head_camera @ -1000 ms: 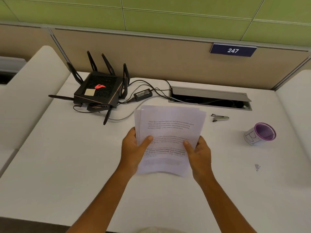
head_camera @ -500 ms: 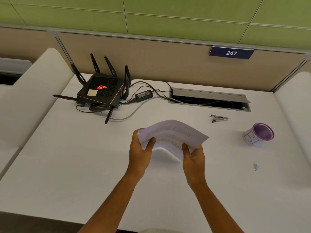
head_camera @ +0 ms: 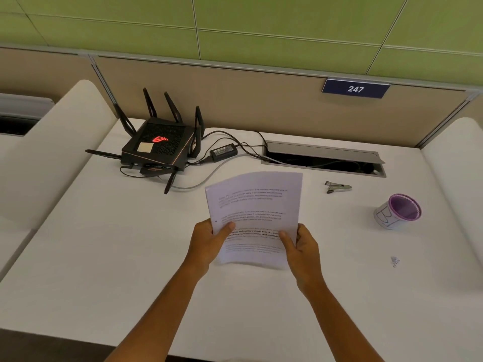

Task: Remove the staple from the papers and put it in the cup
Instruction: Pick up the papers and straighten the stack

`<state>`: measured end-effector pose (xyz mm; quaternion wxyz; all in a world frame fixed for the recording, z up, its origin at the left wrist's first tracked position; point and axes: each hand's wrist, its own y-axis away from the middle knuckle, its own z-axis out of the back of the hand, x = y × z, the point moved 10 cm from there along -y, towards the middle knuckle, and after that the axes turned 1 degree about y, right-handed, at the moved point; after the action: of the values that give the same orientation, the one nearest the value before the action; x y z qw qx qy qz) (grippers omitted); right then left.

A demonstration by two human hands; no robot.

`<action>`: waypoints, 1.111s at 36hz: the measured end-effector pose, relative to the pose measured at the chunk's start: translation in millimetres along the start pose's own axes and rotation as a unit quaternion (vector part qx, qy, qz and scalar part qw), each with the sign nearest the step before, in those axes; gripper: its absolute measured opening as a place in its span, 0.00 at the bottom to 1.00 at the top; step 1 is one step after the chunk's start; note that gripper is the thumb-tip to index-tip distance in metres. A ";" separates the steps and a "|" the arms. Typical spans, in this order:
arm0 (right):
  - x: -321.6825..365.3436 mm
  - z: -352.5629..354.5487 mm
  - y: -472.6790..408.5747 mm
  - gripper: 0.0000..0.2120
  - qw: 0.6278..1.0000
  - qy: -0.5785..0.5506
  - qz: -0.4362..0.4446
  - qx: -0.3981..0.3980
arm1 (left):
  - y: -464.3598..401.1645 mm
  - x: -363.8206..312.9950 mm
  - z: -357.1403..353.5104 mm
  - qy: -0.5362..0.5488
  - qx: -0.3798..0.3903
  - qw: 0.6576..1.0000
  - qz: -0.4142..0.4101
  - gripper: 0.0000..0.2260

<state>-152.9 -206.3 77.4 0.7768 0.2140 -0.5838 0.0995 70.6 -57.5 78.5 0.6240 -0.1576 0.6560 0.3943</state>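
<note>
Furthest to the left on the white desk (head_camera: 78, 257) stands a black router with several thin antennas (head_camera: 159, 147), a red logo glowing on its top. Just beside it, to the right, lies a small black power adapter (head_camera: 223, 152), and its cables run into the grey cable slot (head_camera: 324, 159) at the back of the desk.

Near the middle, the left hand (head_camera: 206, 242) holds the stapled white printed papers (head_camera: 254, 218) at their lower left edge, the thumb lying on the front page and the fingers hidden behind. The right hand (head_camera: 304, 248) holds the lower right edge in the same way, thumb on top. The papers are lifted off the desk and tilted toward the camera, with the text facing up (the lines are too blurred to read). I cannot see the staple itself.

To the right of the papers, well apart from them, a small metal staple remover (head_camera: 338, 187) lies on the desk, untouched. Further right stands the white paper cup with a purple inside (head_camera: 397, 211), tilted in this view, with black marks on its side. Below the cup, near the right edge, there is a small grey heap (head_camera: 395, 261), too small to identify. On the beige partition above hangs a dark blue plate with the number 247 (head_camera: 355, 89).
</note>
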 end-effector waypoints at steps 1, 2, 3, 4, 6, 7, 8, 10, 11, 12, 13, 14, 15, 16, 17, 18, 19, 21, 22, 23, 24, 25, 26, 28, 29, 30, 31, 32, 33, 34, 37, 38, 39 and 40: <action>1.7 1.5 -1.9 0.07 1.000 -0.004 -0.002 0.010 | -0.2 1.6 2.6 0.016 -0.004 1.000 0.007 0.04; 3.5 3.0 -3.1 0.07 1.000 -0.014 -0.005 0.021 | 0.4 2.4 5.7 0.037 -0.010 0.999 0.009 0.04; 5.0 4.3 -3.6 0.08 0.999 -0.029 -0.010 0.034 | 1.8 2.3 9.2 0.061 -0.018 0.998 0.009 0.04; 6.1 5.3 -3.5 0.08 0.998 -0.044 -0.015 0.049 | 3.6 2.1 12.8 0.086 -0.028 0.996 0.009 0.05; 6.4 7.4 -2.0 0.09 0.995 -0.067 -0.025 0.072 | 7.8 2.5 19.3 0.138 -0.048 0.989 0.012 0.06; 5.7 9.0 -1.3 0.10 0.994 -0.078 -0.028 0.077 | 9.7 3.0 21.6 0.167 -0.055 0.984 0.015 0.07; 4.4 10.2 -0.6 0.11 0.992 -0.095 -0.034 0.078 | 11.3 4.0 23.6 0.194 -0.062 0.979 0.018 0.09; -1.2 9.5 1.6 0.12 0.983 -0.158 -0.059 0.074 | 13.8 7.3 25.7 0.239 -0.076 0.967 0.031 0.11; -3.5 6.7 3.6 0.14 0.974 -0.201 -0.074 0.073 | 15.6 8.1 25.1 0.260 -0.081 0.961 0.038 0.11; -4.4 3.0 6.0 0.16 0.964 -0.240 -0.086 0.072 | 17.3 8.2 22.8 0.281 -0.079 0.955 0.042 0.12; -4.9 -1.5 8.3 0.17 0.956 -0.268 -0.096 0.071 | 18.5 7.7 18.9 0.306 -0.072 0.948 0.045 0.13; -4.9 -6.7 10.7 0.18 0.949 -0.288 -0.103 0.070 | 19.7 7.3 14.2 0.330 -0.063 0.941 0.046 0.15; -4.5 -12.2 13.1 0.19 0.944 -0.303 -0.108 0.070 | 20.8 6.4 8.5 0.355 -0.053 0.932 0.046 0.17; -4.2 -18.2 15.1 0.19 0.940 -0.314 -0.113 0.071 | 22.2 5.6 2.5 0.373 -0.041 0.926 0.045 0.18; -3.2 -23.7 17.1 0.20 0.937 -0.322 -0.117 0.070 | 23.6 5.4 -3.9 0.384 -0.031 0.922 0.045 0.19; -2.5 -27.8 18.1 0.20 0.935 -0.326 -0.121 0.065 | 25.2 5.5 -9.9 0.388 -0.022 0.920 0.045 0.20; -1.6 -30.0 18.4 0.19 0.935 -0.326 -0.124 0.057 | 26.3 6.5 -14.9 0.389 -0.013 0.920 0.044 0.20; 1.6 -29.5 17.1 0.16 0.938 -0.319 -0.127 0.039 | 24.8 9.8 -19.0 0.400 -0.003 0.916 0.040 0.22; 3.3 -26.5 15.3 0.15 0.941 -0.312 -0.128 0.031 | 22.0 11.6 -16.3 0.407 -0.005 0.913 0.040 0.21; 4.8 -21.5 12.6 0.14 0.945 -0.300 -0.127 0.023 | 17.5 14.2 -9.4 0.412 -0.014 0.910 0.038 0.21; 6.6 -14.9 9.4 0.13 0.950 -0.285 -0.123 0.017 | 12.3 15.7 1.3 0.414 -0.025 0.909 0.035 0.19; 8.5 -7.2 5.8 0.12 0.957 -0.266 -0.119 0.011 | 7.2 16.0 14.9 0.413 -0.039 0.909 0.031 0.18; 9.9 0.8 2.0 0.12 0.963 -0.245 -0.115 0.006 | 2.7 14.9 30.5 0.408 -0.053 0.911 0.026 0.17; 12.3 15.9 -4.8 0.12 0.973 -0.204 -0.106 -0.001 | -3.5 9.7 60.6 0.372 -0.074 0.925 0.016 0.16; 14.3 21.9 -7.4 0.12 0.977 -0.188 -0.100 -0.003 | -5.7 6.0 71.6 0.342 -0.072 0.937 0.011 0.17; 16.8 26.6 -9.5 0.11 0.980 -0.175 -0.093 -0.003 | -7.2 1.9 78.4 0.302 -0.061 0.951 0.008 0.19; 19.5 30.3 -11.4 0.11 0.983 -0.163 -0.084 -0.003 | -8.6 -1.8 81.5 0.253 -0.047 0.966 0.006 0.20; 22.8 32.9 -12.9 0.09 0.986 -0.150 -0.074 -0.003 | -10.1 -5.3 81.6 0.199 -0.032 0.979 0.003 0.21; 26.2 34.6 -13.7 0.08 0.989 -0.137 -0.063 -0.003 | -11.1 -8.7 79.1 0.149 -0.016 0.989 -0.001 0.22; 29.0 35.5 -14.1 0.07 0.991 -0.126 -0.052 -0.003 | -11.4 -12.5 74.5 0.111 -0.001 0.994 -0.005 0.23; 36.8 35.6 -12.2 0.04 0.997 -0.081 -0.015 -0.004 | -10.6 -22.9 60.6 0.057 0.008 0.998 -0.024 0.21; 39.2 34.7 -10.8 0.04 0.998 -0.069 0.000 -0.002 | -10.6 -26.1 58.8 0.041 -0.008 0.999 -0.032 0.17; 41.9 33.2 -9.0 0.06 0.998 -0.063 0.016 0.002 | -10.1 -28.5 57.4 0.031 -0.027 0.998 -0.038 0.15; 44.4 32.1 -6.9 0.07 0.998 -0.061 0.031 0.004 | -8.8 -30.5 56.1 0.034 -0.046 0.997 -0.043 0.14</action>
<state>-164.6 -231.1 125.4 0.7356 0.2046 -0.6358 0.1127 121.0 -31.8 109.5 0.6097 -0.2272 0.6509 0.3911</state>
